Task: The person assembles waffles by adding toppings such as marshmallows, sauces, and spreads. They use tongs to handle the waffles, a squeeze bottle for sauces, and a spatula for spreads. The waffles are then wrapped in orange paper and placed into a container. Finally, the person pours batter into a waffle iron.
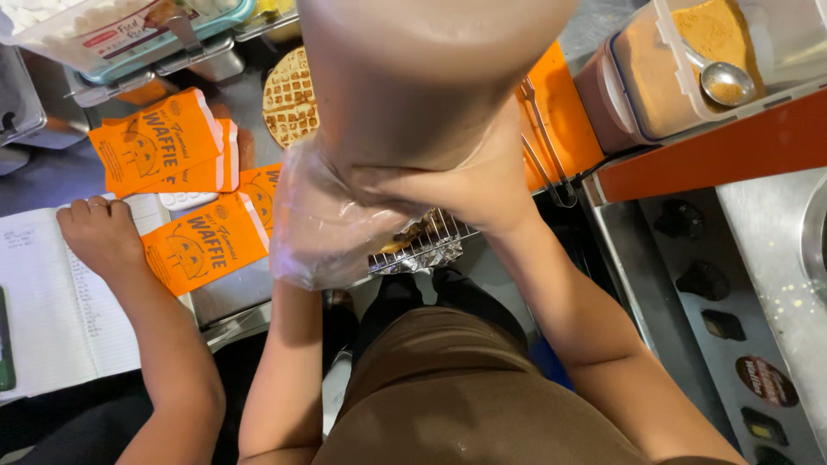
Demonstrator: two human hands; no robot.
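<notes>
A big clear piping bag [413,77] full of brown cream fills the top middle, close to the camera. My left hand [323,228], in a loose clear plastic glove, grips the bag's lower left side. My bare right hand [482,185] is wrapped around its lower right side. Below my hands a wire rack [426,245] lined with foil holds something browned, mostly hidden. A round waffle [289,99] lies on the counter behind the bag, partly covered by it.
Orange paper waffle sleeves [194,241] lie to the left. A co-worker's hand [99,232] rests on an open notebook [43,301]. Metal tongs [543,146] lie on an orange board. At the right stands a tub of brown powder [689,52] with a spoon [724,82].
</notes>
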